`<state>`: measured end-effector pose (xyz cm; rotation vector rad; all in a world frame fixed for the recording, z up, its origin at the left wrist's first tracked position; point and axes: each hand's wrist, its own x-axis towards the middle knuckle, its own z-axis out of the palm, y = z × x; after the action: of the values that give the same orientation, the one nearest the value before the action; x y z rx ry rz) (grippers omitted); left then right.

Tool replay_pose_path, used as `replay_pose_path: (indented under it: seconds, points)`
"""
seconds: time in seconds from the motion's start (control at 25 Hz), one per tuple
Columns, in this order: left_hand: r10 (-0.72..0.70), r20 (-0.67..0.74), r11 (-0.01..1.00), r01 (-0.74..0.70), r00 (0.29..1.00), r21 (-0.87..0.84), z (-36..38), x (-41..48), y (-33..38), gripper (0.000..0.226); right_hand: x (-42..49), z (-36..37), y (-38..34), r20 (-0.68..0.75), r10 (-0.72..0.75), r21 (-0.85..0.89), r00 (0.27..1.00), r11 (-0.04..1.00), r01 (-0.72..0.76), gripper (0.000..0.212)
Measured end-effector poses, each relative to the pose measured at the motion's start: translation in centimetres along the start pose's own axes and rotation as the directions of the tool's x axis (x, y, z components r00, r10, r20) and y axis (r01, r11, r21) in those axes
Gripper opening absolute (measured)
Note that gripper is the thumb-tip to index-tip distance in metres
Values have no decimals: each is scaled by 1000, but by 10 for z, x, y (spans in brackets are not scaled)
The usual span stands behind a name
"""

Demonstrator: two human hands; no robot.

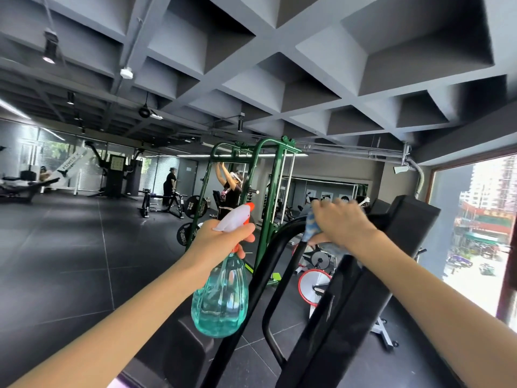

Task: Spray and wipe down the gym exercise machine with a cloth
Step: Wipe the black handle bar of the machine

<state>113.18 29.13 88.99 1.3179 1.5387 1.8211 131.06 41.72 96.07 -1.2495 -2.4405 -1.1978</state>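
Observation:
My left hand grips the neck of a teal spray bottle with a white and orange trigger head, held upright in front of the black exercise machine. My right hand holds a blue cloth and presses it against the top of the machine's curved black handle bar, just left of the machine's tall black upright. The lower frame of the machine runs down to the bottom of the view.
A green power rack stands behind, with a person reaching up inside it. Spin bikes sit to the right of it. Another person stands by a bench at centre left. A large window fills the right wall. Dark tiled floor spreads left.

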Motion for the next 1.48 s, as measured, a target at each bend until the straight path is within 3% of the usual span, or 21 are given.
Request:
replay_pose_path:
  seconds: [0.16, 0.36, 0.44, 0.52, 0.6, 0.72, 0.8, 0.88, 0.96, 1.04, 1.08, 1.12, 1.16, 1.2, 1.24, 1.28, 1.32, 1.36, 1.48]
  points:
    - [-25, -51, 999, 26, 998, 20, -9, -1, 2, 8, 36, 6, -28, -59, -283, -40, 957, 959, 281, 81]
    - [-23, -43, 999, 25, 999, 41, -16, -5, 1, 3, 31, 25, -57, -204, -419, -179, 885, 905, 387, 79]
    - [-26, -25, 999, 27, 999, 32, -22, -5, -1, 10, 23, 29, -35, -429, -240, -54, 871, 969, 240, 72]
    - [-33, -10, 999, 33, 999, 18, -26, -3, -3, 13, 18, 40, -18, -633, 42, 44, 773, 999, -18, 57]
    - [-33, -14, 999, 34, 999, 17, -27, -1, -5, 10, 19, 51, -28, -669, 138, 84, 731, 990, -110, 44]
    - [-10, -12, 999, 11, 1000, 38, -28, -2, -4, 7, 32, 65, -68, -674, -38, 4, 738, 998, 55, 35]
    - [-6, -4, 999, 6, 1000, 40, -30, -5, -4, 6, 36, 83, -98, -678, -287, -121, 677, 952, 283, 30]
    - [-7, 18, 999, 7, 1000, 40, -33, -8, -4, 10, 32, 98, -119, -669, -447, -185, 594, 874, 449, 25]
    - [-23, 41, 998, 21, 999, 59, -36, -10, -6, 11, 24, 102, -118, -762, -367, -70, 533, 865, 496, 18]
    - [-40, 67, 994, 33, 997, 109, -39, -11, -10, 5, 16, 96, -107, -850, 16, 261, 527, 881, 394, 14]
    - [-50, 76, 991, 40, 996, 130, -41, -12, -13, 7, 9, 93, -103, -806, 271, 482, 526, 817, 318, 16]
    - [-53, 76, 989, 42, 996, 139, -43, -12, -14, 9, 2, 90, -104, -668, 530, 709, 522, 667, 230, 22]
    - [-51, 75, 990, 40, 996, 138, -45, -12, -16, 8, -2, 97, -112, -437, 740, 894, 512, 419, 156, 30]
    - [-45, 68, 991, 35, 997, 131, -46, -12, -17, 8, -5, 103, -123, -155, 857, 987, 491, 109, 122, 39]
    - [-41, 59, 992, 33, 997, 122, -48, -13, -17, 10, -6, 105, -134, 102, 875, 973, 473, -187, 137, 52]
    - [-38, 47, 993, 33, 998, 113, -49, -12, -18, 11, -4, 99, -142, 260, 838, 896, 480, -394, 203, 68]
    - [-32, 32, 994, 28, 999, 108, -51, -10, -18, 13, 5, 93, -148, 327, 799, 828, 505, -499, 254, 79]
    - [-30, 18, 994, 28, 999, 107, -52, -8, -18, 16, 12, 81, -152, 330, 769, 799, 548, -537, 271, 79]
    - [-47, -35, 995, 50, 998, 81, -55, -4, -23, 15, 28, 66, -168, 207, 791, 892, 575, -394, 220, 66]
